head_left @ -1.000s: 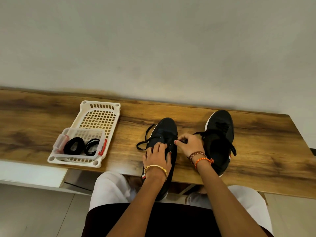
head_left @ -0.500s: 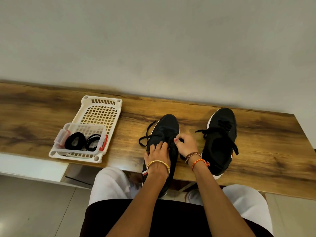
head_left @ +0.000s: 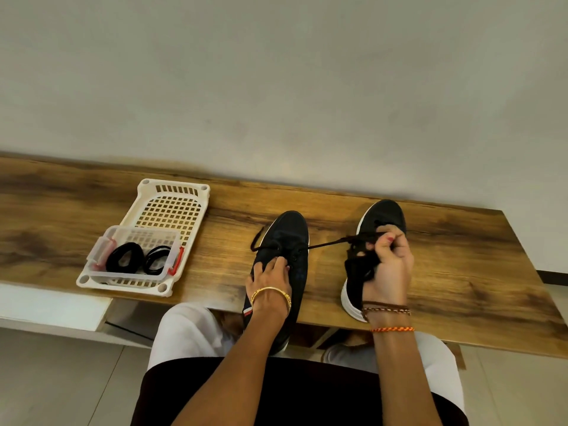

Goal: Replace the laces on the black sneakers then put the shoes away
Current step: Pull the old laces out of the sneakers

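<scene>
Two sneakers on desk (head_left: 461,256); unlacing step. Left hand (head_left: 270,279) presses left sneaker (head_left: 287,238), fingers flat; right hand (head_left: 392,265) pinches old lace (head_left: 325,243) taut. Next: pull free.

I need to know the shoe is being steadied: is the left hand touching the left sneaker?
Touching. The head view shows the left hand pressed flat on the left sneaker.
</scene>
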